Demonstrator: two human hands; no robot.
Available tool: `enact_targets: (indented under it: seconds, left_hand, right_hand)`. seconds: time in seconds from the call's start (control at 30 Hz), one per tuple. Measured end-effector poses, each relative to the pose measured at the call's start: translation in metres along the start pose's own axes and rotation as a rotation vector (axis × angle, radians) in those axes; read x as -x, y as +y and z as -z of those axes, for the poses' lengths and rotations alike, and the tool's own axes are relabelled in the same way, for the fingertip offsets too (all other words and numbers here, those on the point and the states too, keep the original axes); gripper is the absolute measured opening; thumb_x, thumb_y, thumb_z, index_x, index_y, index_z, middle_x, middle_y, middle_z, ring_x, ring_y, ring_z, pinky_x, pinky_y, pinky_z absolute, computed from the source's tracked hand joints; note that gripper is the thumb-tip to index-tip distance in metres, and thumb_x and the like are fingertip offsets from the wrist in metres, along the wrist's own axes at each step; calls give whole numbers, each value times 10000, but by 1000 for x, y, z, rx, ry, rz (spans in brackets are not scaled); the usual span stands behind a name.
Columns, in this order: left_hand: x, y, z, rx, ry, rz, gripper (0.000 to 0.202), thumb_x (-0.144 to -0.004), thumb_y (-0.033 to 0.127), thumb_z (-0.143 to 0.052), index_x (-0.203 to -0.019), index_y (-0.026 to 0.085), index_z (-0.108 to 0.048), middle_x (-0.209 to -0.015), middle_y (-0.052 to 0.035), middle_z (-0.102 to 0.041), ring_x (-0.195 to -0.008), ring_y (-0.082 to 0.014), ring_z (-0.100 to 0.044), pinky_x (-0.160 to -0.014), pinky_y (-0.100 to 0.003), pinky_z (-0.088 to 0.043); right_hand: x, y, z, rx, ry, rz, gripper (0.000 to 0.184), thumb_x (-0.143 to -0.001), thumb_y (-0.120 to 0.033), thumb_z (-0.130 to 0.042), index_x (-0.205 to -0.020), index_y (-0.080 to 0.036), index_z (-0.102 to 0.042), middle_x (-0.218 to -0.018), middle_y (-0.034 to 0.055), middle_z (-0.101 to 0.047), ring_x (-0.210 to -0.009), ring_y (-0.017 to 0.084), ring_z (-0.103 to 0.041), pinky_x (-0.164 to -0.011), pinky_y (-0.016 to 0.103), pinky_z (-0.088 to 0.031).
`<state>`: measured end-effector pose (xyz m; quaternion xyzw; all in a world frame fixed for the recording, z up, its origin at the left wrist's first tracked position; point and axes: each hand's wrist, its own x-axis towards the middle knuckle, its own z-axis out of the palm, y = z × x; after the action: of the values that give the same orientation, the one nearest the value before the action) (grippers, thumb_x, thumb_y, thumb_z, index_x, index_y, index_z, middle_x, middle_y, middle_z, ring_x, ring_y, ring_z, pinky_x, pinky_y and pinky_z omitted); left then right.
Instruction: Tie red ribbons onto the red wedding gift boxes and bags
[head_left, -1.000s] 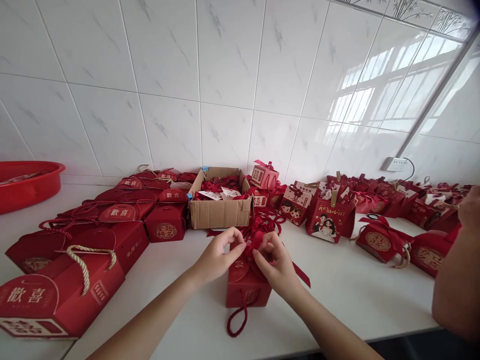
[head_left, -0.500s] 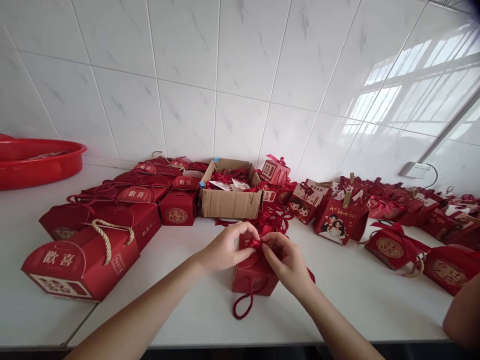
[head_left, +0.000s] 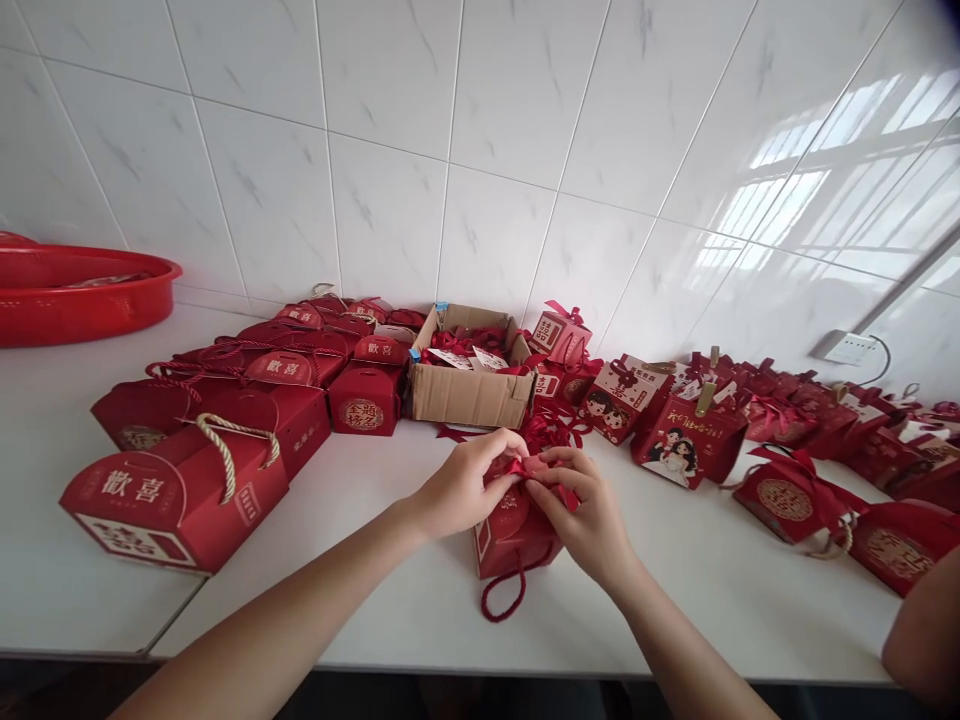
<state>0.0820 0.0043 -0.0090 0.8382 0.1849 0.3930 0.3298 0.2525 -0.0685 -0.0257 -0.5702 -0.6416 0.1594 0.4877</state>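
Between my hands a small red gift box (head_left: 517, 545) stands on the white counter, its dark red cord loop (head_left: 504, 600) hanging from the near side. My left hand (head_left: 466, 485) pinches a red ribbon (head_left: 517, 468) over the top of the box. From the other side my right hand (head_left: 581, 505) pinches the same ribbon, thumb against fingers. The fingertips of both hands nearly meet at the ribbon, and they partly hide it. More loose red ribbon (head_left: 555, 428) lies piled just behind the box.
A cardboard box (head_left: 472, 395) of ribbons and cards stands behind. Red gift boxes (head_left: 172, 500) fill the left, and several more (head_left: 686, 440) spread along the right. A red basin (head_left: 90, 305) sits far left. At the right edge shows part of another person's arm (head_left: 926, 635).
The view has shifted slightly, so the scene sits a little differently. The small gift box has turned a little between my hands, while both keep pinching the ribbon.
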Motion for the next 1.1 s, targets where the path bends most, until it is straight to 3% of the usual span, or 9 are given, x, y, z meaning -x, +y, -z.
enact_targets:
  seconds: [0.2, 0.37, 0.53, 0.63, 0.77, 0.87, 0.97, 1.1]
  left_hand:
    - [2, -4, -5, -67, 19, -36, 106, -852, 123, -502, -921, 193, -544, -875, -23, -623, -739, -126, -558, -692, -229, -451]
    - [1, -10, -7, -72, 20, -74, 211, -824, 69, -472, -981, 201, -521, -931, -25, -618, -788, -128, -578, -720, -236, -475]
    - [1, -7, -2, -117, 76, -48, 175, -791, 95, -511, -947, 174, -495, -963, -60, -556, -842, -158, -557, -770, -291, -483]
    - [3, -1, 4, -134, 14, -14, 110, -767, 120, -579, -857, 171, -543, -850, -32, -596, -792, -161, -560, -740, -289, -476]
    - [3, -1, 6, -125, -34, 24, 61, -790, 214, -662, -831, 172, -647, -845, -29, -672, -803, -164, -602, -755, -286, -478]
    - [2, -6, 4, -111, -10, 48, 59, -801, 232, -687, -788, 175, -699, -816, -28, -707, -786, -155, -620, -755, -275, -480]
    - [1, -9, 3, -97, 6, 67, 38, -787, 195, -706, -756, 187, -727, -780, -16, -723, -769, -143, -628, -747, -253, -481]
    - [1, -7, 5, -105, 2, 106, 35, -785, 191, -699, -773, 194, -732, -795, -10, -717, -760, -139, -628, -734, -253, -472]
  right_hand:
    - [-5, -1, 2, -255, -189, -196, 298, -854, -488, -609, -800, -208, -696, -1338, 93, -486, -1265, 292, -439, -1054, 455, -344]
    - [-3, -2, 0, -520, -300, -272, 273, -849, -459, -649, -763, -205, -702, -1458, 65, -389, -1356, 280, -357, -1033, 381, -368]
    - [0, 2, -3, -640, -249, -304, 245, -831, -433, -684, -734, -211, -721, -1463, 57, -393, -1411, 283, -264, -1079, 391, -327]
    - [0, 1, -5, -639, -212, -313, 254, -822, -449, -689, -723, -218, -730, -1393, 72, -484, -1428, 282, -225, -1111, 416, -289]
    - [0, 0, -5, -602, -200, -313, 262, -816, -473, -686, -747, -228, -747, -1359, 74, -526, -1436, 272, -213, -1119, 416, -288]
    - [0, 0, -1, -566, -208, -326, 340, -839, -512, -641, -704, -215, -738, -1363, 74, -533, -1416, 283, -274, -1077, 401, -355]
    - [-1, 1, 6, -473, -196, -349, 381, -857, -551, -589, -790, -210, -745, -1331, 85, -567, -1307, 293, -450, -994, 383, -442]
    - [-6, 3, 14, -178, -124, -140, 337, -914, -486, -505, -960, -205, -686, -1053, 91, -698, -996, 237, -651, -862, 374, -511]
